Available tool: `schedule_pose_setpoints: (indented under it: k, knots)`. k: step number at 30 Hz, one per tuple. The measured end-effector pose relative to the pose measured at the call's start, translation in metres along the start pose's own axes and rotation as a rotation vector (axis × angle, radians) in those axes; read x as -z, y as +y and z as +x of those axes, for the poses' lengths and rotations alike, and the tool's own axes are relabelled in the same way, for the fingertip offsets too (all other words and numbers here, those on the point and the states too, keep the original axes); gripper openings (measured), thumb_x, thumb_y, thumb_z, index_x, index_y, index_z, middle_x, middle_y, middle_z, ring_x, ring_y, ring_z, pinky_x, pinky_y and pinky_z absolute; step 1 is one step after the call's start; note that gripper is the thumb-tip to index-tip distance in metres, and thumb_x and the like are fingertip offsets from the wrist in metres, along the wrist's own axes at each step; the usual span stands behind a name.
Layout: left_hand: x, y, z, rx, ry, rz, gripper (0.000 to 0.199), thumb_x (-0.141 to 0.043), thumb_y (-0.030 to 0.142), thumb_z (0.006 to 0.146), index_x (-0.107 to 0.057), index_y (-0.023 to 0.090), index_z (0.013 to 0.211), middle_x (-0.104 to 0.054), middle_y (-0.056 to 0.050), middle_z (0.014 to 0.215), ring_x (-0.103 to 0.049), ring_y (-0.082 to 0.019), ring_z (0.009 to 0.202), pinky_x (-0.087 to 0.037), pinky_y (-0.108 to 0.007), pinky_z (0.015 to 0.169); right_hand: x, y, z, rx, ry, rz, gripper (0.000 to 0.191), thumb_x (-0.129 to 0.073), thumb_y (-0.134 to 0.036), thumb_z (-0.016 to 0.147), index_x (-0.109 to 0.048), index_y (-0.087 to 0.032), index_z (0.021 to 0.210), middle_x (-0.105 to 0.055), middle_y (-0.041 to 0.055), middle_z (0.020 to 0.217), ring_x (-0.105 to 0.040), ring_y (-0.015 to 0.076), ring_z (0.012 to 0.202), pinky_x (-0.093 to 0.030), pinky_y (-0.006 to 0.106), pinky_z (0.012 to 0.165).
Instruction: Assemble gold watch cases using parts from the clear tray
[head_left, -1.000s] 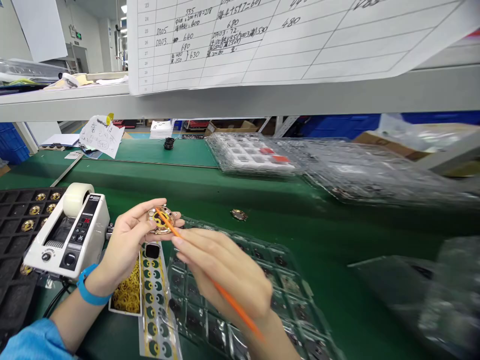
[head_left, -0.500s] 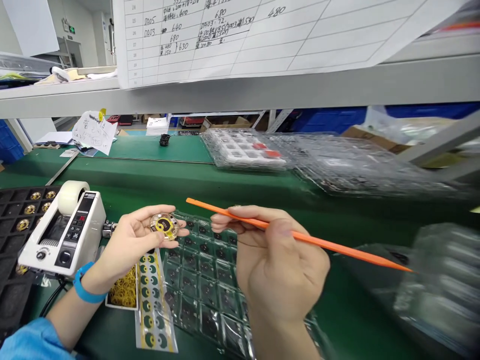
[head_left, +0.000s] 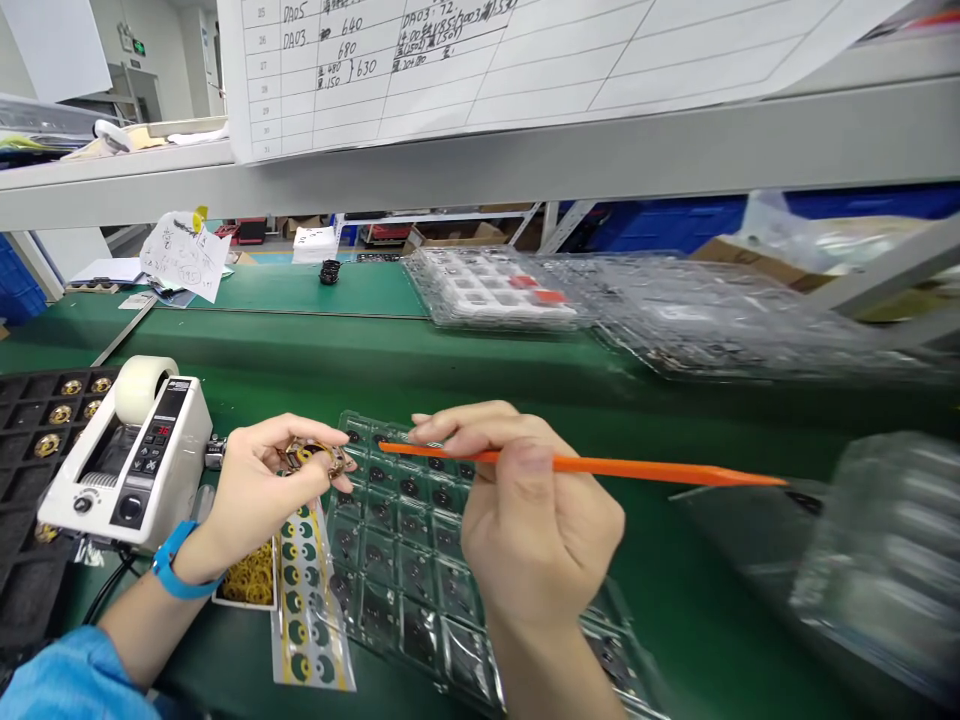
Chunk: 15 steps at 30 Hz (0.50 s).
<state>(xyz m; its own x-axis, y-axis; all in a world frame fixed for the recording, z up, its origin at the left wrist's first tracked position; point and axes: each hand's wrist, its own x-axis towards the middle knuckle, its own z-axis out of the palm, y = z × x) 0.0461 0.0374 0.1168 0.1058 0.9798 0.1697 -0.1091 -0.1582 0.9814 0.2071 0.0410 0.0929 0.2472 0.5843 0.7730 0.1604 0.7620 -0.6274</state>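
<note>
Between the thumb and fingers of my left hand (head_left: pixel 259 480) is a small round part (head_left: pixel 309 455), gold and black with a clear rim, now tilted. My right hand (head_left: pixel 536 510) pinches a long thin orange plastic stick (head_left: pixel 637 467), held nearly level, its left tip a short way from the round part. Below both hands lies a clear plastic tray (head_left: pixel 412 580) with small dark parts in its compartments. Left of the tray is a sheet of yellow and green stickers (head_left: pixel 304 600), beside a box of yellow rings (head_left: pixel 247 580).
A white tape dispenser (head_left: pixel 142 460) stands at the left, next to a black tray (head_left: pixel 22 500) with several gold round parts. Clear trays (head_left: pixel 480 290) are stacked at the back. Blurred clear packaging (head_left: pixel 885 570) sits at the right. A grey shelf edge (head_left: pixel 570 150) with a handwritten sheet crosses above.
The round part has tilted from facing me to nearly edge-on in my left hand. My right hand has moved slightly left, and the orange stick has swung closer to level.
</note>
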Motion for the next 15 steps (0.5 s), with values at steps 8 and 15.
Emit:
schedule_pose_setpoints:
  k: [8, 15]
  knots:
    - [0.001, -0.009, 0.008, -0.024, 0.024, -0.083, 0.009, -0.067, 0.019, 0.079, -0.072, 0.016, 0.087, -0.076, -0.003, 0.071, -0.075, -0.020, 0.068, -0.060, -0.024, 0.052, -0.007, -0.002, -0.006, 0.167, -0.179, -0.226, 0.015, -0.049, -0.019, 0.099, -0.061, -0.020, 0.091, -0.053, -0.0019, 0.065, -0.049, 0.0104, 0.052, -0.039, 0.023, 0.044]
    - [-0.001, -0.008, 0.001, -0.053, -0.041, 0.008, 0.025, -0.059, 0.016, 0.085, -0.071, 0.016, 0.107, -0.077, -0.007, 0.101, -0.074, -0.017, 0.084, -0.062, -0.026, 0.076, -0.019, 0.002, -0.009, 0.333, -0.189, -0.454, 0.012, -0.061, -0.007, 0.088, -0.063, -0.019, 0.090, -0.067, 0.0021, 0.074, -0.063, 0.0117, 0.059, -0.049, 0.022, 0.050]
